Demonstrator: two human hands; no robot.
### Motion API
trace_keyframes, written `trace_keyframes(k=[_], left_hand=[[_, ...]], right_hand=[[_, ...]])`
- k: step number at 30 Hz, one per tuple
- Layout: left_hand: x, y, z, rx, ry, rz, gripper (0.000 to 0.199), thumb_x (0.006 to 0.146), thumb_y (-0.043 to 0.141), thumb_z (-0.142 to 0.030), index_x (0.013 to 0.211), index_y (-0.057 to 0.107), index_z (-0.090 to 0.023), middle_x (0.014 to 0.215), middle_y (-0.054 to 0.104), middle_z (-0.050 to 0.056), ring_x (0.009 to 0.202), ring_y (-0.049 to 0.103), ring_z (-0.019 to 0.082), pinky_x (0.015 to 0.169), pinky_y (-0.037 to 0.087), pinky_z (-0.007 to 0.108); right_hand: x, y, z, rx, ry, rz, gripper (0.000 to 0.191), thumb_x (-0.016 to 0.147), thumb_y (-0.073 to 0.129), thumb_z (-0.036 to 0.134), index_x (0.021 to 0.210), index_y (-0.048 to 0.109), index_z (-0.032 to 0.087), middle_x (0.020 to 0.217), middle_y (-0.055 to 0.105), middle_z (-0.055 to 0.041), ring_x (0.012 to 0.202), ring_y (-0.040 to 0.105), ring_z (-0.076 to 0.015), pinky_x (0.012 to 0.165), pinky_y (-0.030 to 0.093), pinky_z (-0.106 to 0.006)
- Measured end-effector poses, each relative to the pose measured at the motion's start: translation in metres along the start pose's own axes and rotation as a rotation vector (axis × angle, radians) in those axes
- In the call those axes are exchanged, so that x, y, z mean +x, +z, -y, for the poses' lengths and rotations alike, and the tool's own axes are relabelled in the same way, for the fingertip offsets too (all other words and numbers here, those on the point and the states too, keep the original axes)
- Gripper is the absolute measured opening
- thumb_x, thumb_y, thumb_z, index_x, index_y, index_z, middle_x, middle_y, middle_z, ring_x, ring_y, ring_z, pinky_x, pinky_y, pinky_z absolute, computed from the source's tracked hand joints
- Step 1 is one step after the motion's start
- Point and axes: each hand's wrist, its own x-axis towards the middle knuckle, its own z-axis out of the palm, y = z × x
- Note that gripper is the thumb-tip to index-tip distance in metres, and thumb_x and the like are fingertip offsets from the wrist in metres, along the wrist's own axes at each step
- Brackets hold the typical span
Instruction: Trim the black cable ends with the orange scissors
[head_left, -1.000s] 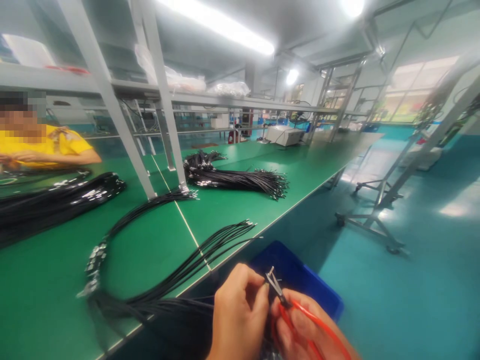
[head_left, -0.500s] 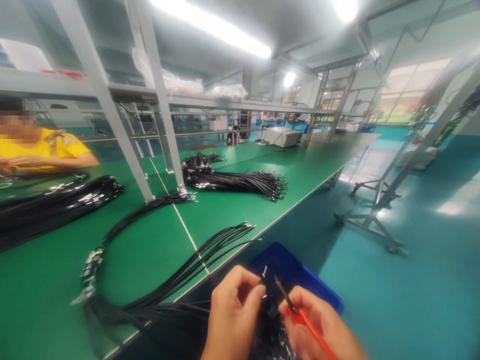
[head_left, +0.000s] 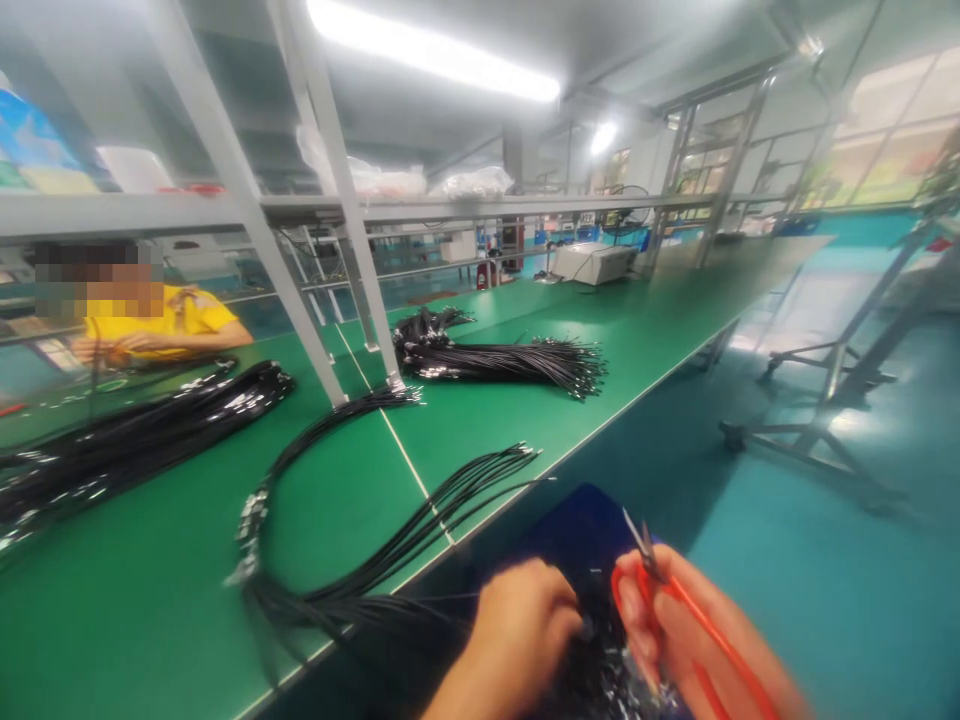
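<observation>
My right hand point(head_left: 697, 620) grips a pair of red-handled scissors point(head_left: 643, 540), whose slim blades point up and away from me, slightly parted. To its left my left hand point(head_left: 525, 625) is curled with its fingers turned down, blurred. Whatever lies in those fingers is hidden from the camera. A bunch of black cables point(head_left: 352, 590) with metal-tipped ends lies over the edge of the green table, and some strands run toward my left hand. Below my hands a blue bin point(head_left: 577, 520) holds black pieces with shiny bits point(head_left: 615, 660).
Further back on the green table point(head_left: 360, 480) lies a thick cable bundle point(head_left: 495, 360). Another long bundle point(head_left: 165, 430) is at left, near a seated person in a yellow shirt point(head_left: 187, 320). A shelf post point(head_left: 277, 240) stands on the table. A wheeled metal frame point(head_left: 817, 430) stands at right.
My hands have moved apart, and the scissors have swung right and upward. My left hand has turned downward, so the cable end it pinched no longer shows. The camera view has shifted left.
</observation>
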Motion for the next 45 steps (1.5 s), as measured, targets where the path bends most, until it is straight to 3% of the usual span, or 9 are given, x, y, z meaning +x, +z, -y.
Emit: trace_keyframes(k=[3,7,12,16,21,27,35,42,45], left_hand=[[0.016,-0.008,0.018,0.247,-0.157,-0.236,0.020,0.082,0.047,-0.009,0.087,0.064,-0.017,0.093,0.064,0.012,0.093,0.057,0.029,0.080,0.041,0.039],[0.034,-0.021,0.041,0.407,-0.252,-0.361,0.016,0.074,0.057,-0.005,0.086,0.062,-0.015,0.093,0.061,0.013,0.100,0.054,0.033,0.087,0.036,0.045],[0.035,-0.025,0.028,0.326,-0.195,-0.285,0.013,0.078,0.051,-0.009,0.075,0.055,-0.020,0.069,0.062,0.003,0.072,0.061,0.023,0.069,0.043,0.034],[0.017,-0.022,-0.010,0.153,0.020,-0.152,0.017,0.080,0.053,-0.012,0.091,0.056,-0.025,0.083,0.067,-0.002,0.075,0.063,0.016,0.068,0.044,0.024],[-0.007,-0.014,-0.032,-0.192,0.332,-0.144,0.017,0.086,0.048,-0.017,0.081,0.064,-0.021,0.080,0.061,0.003,0.067,0.059,0.015,0.060,0.044,0.023],[-0.014,-0.015,-0.017,-0.599,0.087,-0.078,0.015,0.077,0.064,-0.028,0.068,0.071,-0.018,0.068,0.064,0.002,0.067,0.059,0.018,0.063,0.046,0.026],[-0.020,-0.008,-0.011,-0.787,-0.012,0.010,0.018,0.074,0.069,-0.032,0.067,0.069,-0.015,0.068,0.066,0.003,0.067,0.059,0.017,0.063,0.044,0.026],[-0.021,-0.005,-0.008,-1.105,-0.067,0.089,0.029,0.064,0.078,-0.031,0.061,0.053,-0.016,0.055,0.059,-0.003,0.050,0.045,0.008,0.050,0.034,0.019],[-0.026,-0.005,-0.016,-1.210,-0.049,0.083,0.032,0.070,0.072,-0.040,0.066,0.050,-0.018,0.057,0.060,-0.002,0.050,0.047,0.009,0.049,0.037,0.020]], right_hand=[[0.001,0.001,0.001,0.014,0.031,-0.022,0.028,0.066,0.079,0.040,0.082,0.066,0.020,0.066,0.059,-0.0009,0.049,0.049,-0.0120,0.043,0.041,-0.024],[-0.001,0.014,0.003,0.064,-0.007,-0.118,0.029,0.065,0.079,0.037,0.084,0.066,0.020,0.067,0.061,-0.0019,0.053,0.049,-0.0127,0.047,0.041,-0.025],[0.005,0.016,0.004,0.137,-0.226,-0.395,0.024,0.062,0.079,0.026,0.078,0.062,0.022,0.055,0.051,0.0055,0.048,0.043,-0.0101,0.044,0.038,-0.021],[0.006,0.012,0.002,0.164,-0.327,-0.515,0.024,0.063,0.077,0.023,0.079,0.060,0.021,0.058,0.052,0.0060,0.050,0.045,-0.0109,0.045,0.039,-0.022],[-0.004,0.024,-0.003,0.138,-0.320,-0.473,0.022,0.068,0.075,0.023,0.084,0.059,0.021,0.062,0.058,0.0051,0.052,0.050,-0.0117,0.050,0.042,-0.024],[-0.007,0.047,-0.011,0.117,-0.298,-0.459,0.033,0.059,0.079,0.020,0.085,0.060,0.020,0.070,0.069,0.0000,0.054,0.059,-0.0144,0.053,0.048,-0.027],[-0.007,0.056,-0.012,0.106,-0.333,-0.417,0.028,0.063,0.078,0.023,0.083,0.059,0.021,0.066,0.065,0.0032,0.052,0.057,-0.0117,0.052,0.045,-0.024],[-0.011,0.054,-0.013,0.185,-0.173,-0.301,0.021,0.067,0.074,0.021,0.080,0.058,0.019,0.061,0.060,0.0036,0.050,0.050,-0.0101,0.048,0.040,-0.021],[-0.011,0.055,-0.021,0.323,-0.031,-0.224,0.017,0.067,0.072,0.023,0.076,0.059,0.019,0.056,0.058,0.0025,0.051,0.050,-0.0122,0.051,0.043,-0.024]])
